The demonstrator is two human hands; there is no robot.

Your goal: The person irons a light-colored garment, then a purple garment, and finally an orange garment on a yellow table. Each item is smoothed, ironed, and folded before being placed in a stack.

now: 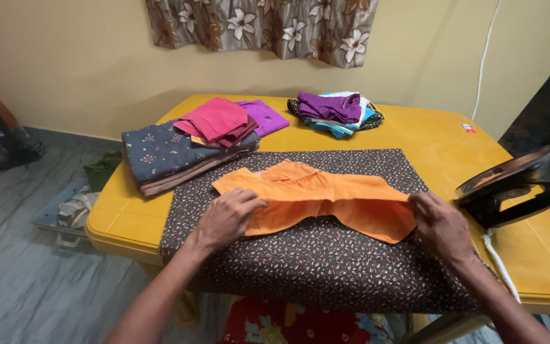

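Orange garment [326,199] lies on the dark patterned cloth [313,261] covering the yellow table [440,137]. Left hand [227,216] presses flat, fingers released; right hand [439,223] fingers pinch garment's right edge. Iron [507,185] stands just beside.

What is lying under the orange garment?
The orange garment lies on a dark printed cloth spread over the yellow table. Both hands press on it; whatever is beneath them and the garment is hidden.

curtain [262,25]: top cut off | red cloth [288,325]: bottom cut off
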